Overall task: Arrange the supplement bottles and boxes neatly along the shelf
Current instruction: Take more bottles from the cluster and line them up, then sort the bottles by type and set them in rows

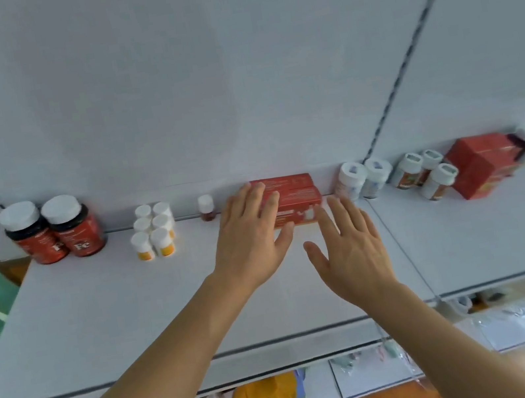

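Red boxes (288,194), flat cardboard ones stacked at the back middle of the smooth white shelf (99,313), are lying half covered by the left hand (250,235), whose straight, spread fingers are resting on their near left corner, while the right hand (352,246) is hovering just beside their right end with fingers straight and relaxed, grasping nothing. Round plastic bottles are standing along the back wall: two dark red-labelled ones (54,230) at the left, six small white-capped ones (153,229) in a block, and a blurred group of white-capped bottles (396,174) beside a larger red carton (484,165), past which the things at the right edge are too smeared to make out.
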Demonstrator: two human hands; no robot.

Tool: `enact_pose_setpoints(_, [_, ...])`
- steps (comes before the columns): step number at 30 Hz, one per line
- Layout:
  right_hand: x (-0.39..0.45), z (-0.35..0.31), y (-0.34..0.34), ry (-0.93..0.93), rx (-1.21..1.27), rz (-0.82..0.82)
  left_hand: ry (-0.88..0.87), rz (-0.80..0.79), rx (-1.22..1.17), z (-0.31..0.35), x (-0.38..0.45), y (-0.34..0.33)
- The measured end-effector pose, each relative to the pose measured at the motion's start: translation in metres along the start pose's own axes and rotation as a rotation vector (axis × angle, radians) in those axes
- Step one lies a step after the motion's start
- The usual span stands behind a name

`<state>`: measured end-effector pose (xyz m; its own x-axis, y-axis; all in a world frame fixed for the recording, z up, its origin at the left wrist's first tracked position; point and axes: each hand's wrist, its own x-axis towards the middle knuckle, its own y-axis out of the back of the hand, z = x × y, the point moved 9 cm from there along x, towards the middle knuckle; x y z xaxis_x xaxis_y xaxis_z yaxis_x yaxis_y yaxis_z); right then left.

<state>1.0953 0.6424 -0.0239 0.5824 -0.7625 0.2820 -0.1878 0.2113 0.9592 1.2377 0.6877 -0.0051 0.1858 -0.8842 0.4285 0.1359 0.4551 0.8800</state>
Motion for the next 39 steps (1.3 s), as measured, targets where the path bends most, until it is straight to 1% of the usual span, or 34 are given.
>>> enact_pose_setpoints(4, [-0.031,0.062,0.015,-0.080,0.003,0.000,-0.051,-0.023,-0.008,0.070,0.012,-0.012])
enact_pose_setpoints(9, [-0.088,0.180,0.044,-0.172,-0.020,0.021,-0.126,-0.052,-0.047,0.202,0.023,-0.032])
enact_pose_setpoints(15, [-0.157,0.322,0.076,-0.337,-0.049,-0.017,-0.252,-0.082,-0.102,0.358,0.040,-0.067])
enact_pose_setpoints(21, [-0.207,0.450,0.099,-0.508,-0.062,-0.005,-0.388,-0.150,-0.140,0.492,0.064,-0.113])
enact_pose_setpoints(24, [-0.222,0.512,0.102,-0.585,-0.072,-0.009,-0.461,-0.173,-0.163,0.553,0.082,-0.140])
enact_pose_setpoints(32, [-0.235,0.678,0.124,-0.705,-0.169,-0.021,-0.563,-0.216,-0.279,0.721,0.160,-0.212])
enact_pose_setpoints(39, [-0.250,0.818,0.139,-0.805,-0.183,-0.019,-0.659,-0.234,-0.295,0.852,0.221,-0.264])
